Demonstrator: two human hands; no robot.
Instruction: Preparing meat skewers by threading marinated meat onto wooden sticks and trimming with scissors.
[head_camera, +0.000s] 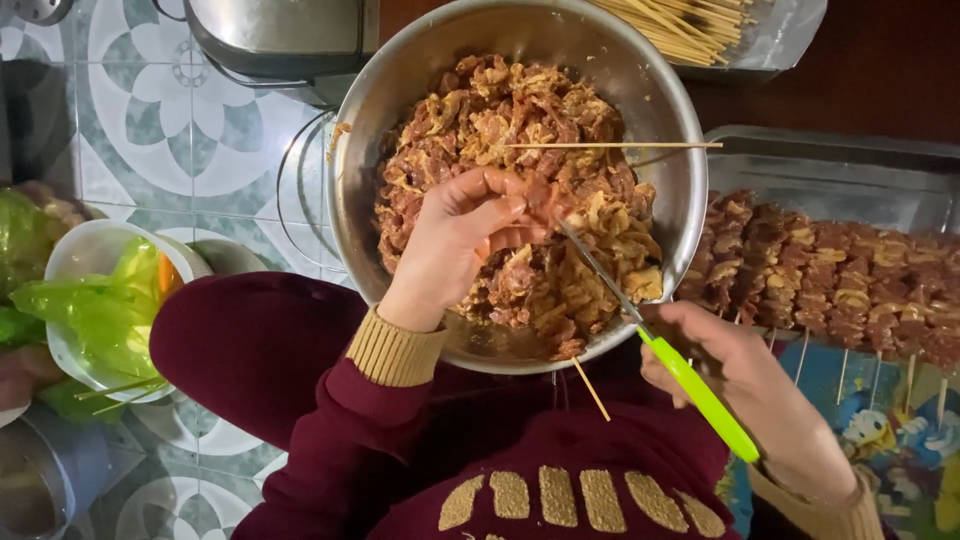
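Fingers (500, 215) of the left hand (455, 245) pinch a meat piece (540, 200) over a steel bowl (680, 200) of marinated strips, while the right hand (740, 370) grips a green-handled knife (690, 385) whose blade meets that piece. Trimming appears underway; the cut calls for a steady pinch. At three o'clock, loaded skewers (830, 285) fill a tray (830, 165); a clear packet of bare sticks (690, 25) lies at one o'clock.

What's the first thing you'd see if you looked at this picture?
A big steel bowl heaped with brown meat fills the middle. The left hand pinches a piece there, and the right hand beside it holds a green-handled tool. At right, filled skewers lie across a tray.
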